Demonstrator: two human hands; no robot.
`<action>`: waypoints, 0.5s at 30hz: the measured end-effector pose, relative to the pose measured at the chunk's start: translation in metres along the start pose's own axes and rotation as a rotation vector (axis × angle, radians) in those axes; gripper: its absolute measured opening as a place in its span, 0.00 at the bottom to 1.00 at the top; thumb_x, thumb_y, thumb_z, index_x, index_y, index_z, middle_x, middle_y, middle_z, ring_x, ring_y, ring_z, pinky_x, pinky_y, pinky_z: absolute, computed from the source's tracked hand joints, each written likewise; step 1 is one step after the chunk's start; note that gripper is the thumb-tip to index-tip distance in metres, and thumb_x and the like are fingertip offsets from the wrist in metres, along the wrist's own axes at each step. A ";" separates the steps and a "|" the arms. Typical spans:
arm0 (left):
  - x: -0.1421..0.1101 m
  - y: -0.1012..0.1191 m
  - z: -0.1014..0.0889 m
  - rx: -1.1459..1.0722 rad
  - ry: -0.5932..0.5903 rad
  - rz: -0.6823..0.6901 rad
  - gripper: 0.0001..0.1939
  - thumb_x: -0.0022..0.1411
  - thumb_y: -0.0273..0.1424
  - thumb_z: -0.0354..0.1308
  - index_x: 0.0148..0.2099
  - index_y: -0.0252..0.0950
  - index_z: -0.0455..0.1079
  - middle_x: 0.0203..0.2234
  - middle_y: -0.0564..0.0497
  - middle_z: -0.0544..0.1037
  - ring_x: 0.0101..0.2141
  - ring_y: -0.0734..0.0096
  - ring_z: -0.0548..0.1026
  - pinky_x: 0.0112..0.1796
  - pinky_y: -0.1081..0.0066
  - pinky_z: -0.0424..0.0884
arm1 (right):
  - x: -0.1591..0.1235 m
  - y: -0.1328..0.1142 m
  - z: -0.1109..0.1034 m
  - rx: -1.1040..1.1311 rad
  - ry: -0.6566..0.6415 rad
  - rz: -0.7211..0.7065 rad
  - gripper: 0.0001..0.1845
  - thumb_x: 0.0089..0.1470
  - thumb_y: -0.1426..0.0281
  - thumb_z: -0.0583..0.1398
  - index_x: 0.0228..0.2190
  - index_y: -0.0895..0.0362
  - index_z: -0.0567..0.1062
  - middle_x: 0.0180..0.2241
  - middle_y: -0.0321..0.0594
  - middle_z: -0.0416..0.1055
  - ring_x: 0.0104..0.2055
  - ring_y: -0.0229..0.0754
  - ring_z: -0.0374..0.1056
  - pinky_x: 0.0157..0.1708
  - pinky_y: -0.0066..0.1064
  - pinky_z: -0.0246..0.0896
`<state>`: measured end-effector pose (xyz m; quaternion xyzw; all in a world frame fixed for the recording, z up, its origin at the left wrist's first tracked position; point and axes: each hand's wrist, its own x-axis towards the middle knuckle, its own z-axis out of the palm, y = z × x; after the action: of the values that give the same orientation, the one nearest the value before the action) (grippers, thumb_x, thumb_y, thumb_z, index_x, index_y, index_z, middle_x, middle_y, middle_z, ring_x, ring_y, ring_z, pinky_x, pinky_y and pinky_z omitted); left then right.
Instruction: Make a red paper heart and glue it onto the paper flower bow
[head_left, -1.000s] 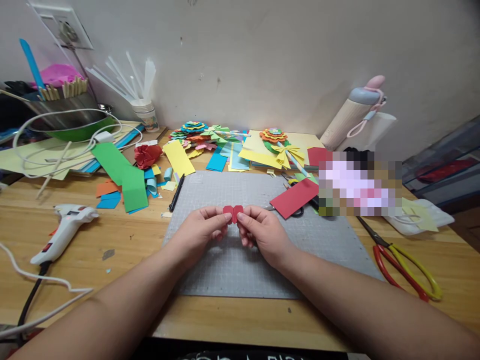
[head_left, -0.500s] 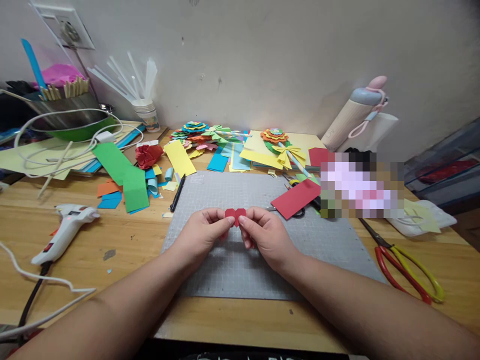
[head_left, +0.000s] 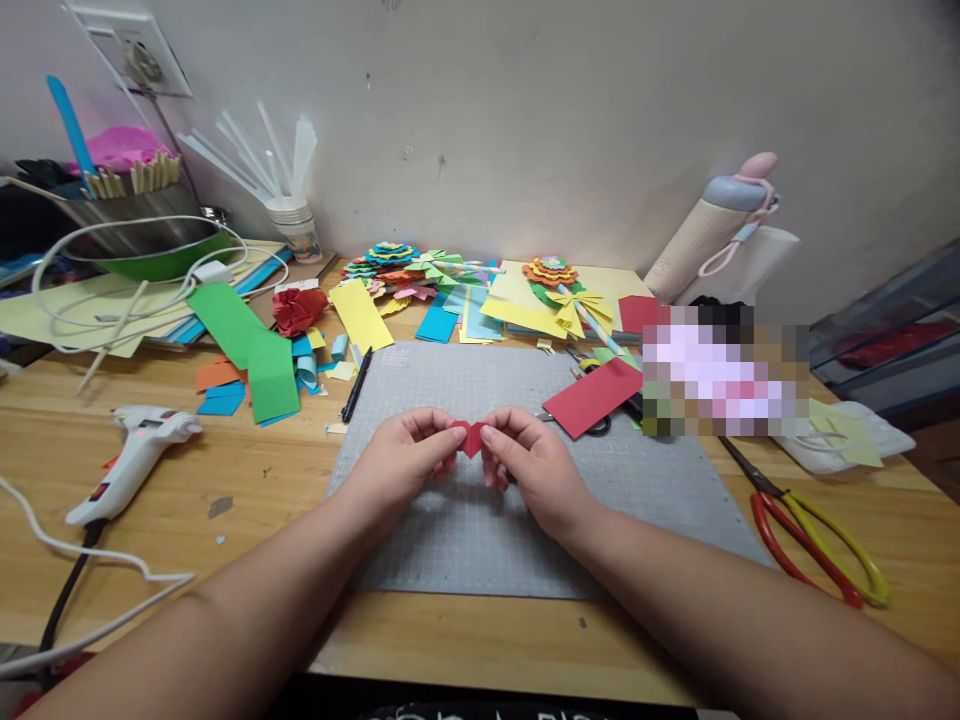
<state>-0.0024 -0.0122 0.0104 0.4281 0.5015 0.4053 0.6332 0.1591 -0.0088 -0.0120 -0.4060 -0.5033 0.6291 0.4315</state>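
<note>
A small folded red paper heart (head_left: 470, 440) is pinched between my two hands, just above the grey cutting mat (head_left: 480, 560). My left hand (head_left: 409, 450) grips its left lobe between thumb and forefinger. On the other lobe, my right hand (head_left: 529, 455) has the same kind of pinch. The heart's point faces down toward me, and the fingers cover its outer edges. Beyond my right hand lies a red paper rectangle (head_left: 592, 398), partly over a pair of scissors with black handles (head_left: 598, 428).
At left rests a white glue gun (head_left: 135, 460) with its cord. Green paper strips (head_left: 244, 340), a black pen (head_left: 356, 385) and a crumpled red paper flower (head_left: 298, 310) lie behind. Scissors with red and yellow handles (head_left: 814, 540) are at right. A bottle (head_left: 709, 235) leans against the wall.
The red paper's lobes, rounder and more spread before, now show a narrower heart with a clearer lower point. The fingers have shifted slightly; both hands keep their pinch.
</note>
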 end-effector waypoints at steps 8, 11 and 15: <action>-0.001 0.001 0.000 0.066 -0.004 0.006 0.13 0.50 0.40 0.64 0.27 0.35 0.69 0.15 0.57 0.66 0.18 0.80 0.60 0.22 0.75 0.52 | 0.000 -0.005 0.001 0.022 0.021 0.044 0.16 0.50 0.58 0.63 0.24 0.57 0.69 0.17 0.29 0.65 0.17 0.30 0.60 0.18 0.24 0.53; 0.001 0.001 -0.001 0.095 -0.012 0.029 0.14 0.49 0.40 0.64 0.27 0.34 0.69 0.16 0.57 0.68 0.19 0.79 0.62 0.22 0.75 0.54 | 0.000 -0.004 0.002 0.063 0.018 0.062 0.15 0.49 0.58 0.63 0.24 0.57 0.69 0.17 0.29 0.66 0.16 0.30 0.60 0.17 0.23 0.52; 0.002 0.000 -0.002 0.114 -0.016 0.033 0.14 0.49 0.40 0.64 0.28 0.34 0.69 0.17 0.57 0.68 0.19 0.79 0.62 0.22 0.76 0.55 | 0.000 -0.002 0.002 0.090 0.025 0.066 0.15 0.49 0.59 0.64 0.24 0.57 0.69 0.17 0.29 0.66 0.16 0.30 0.60 0.17 0.23 0.52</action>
<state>-0.0040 -0.0100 0.0095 0.4747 0.5116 0.3830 0.6052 0.1577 -0.0094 -0.0098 -0.4103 -0.4555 0.6598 0.4346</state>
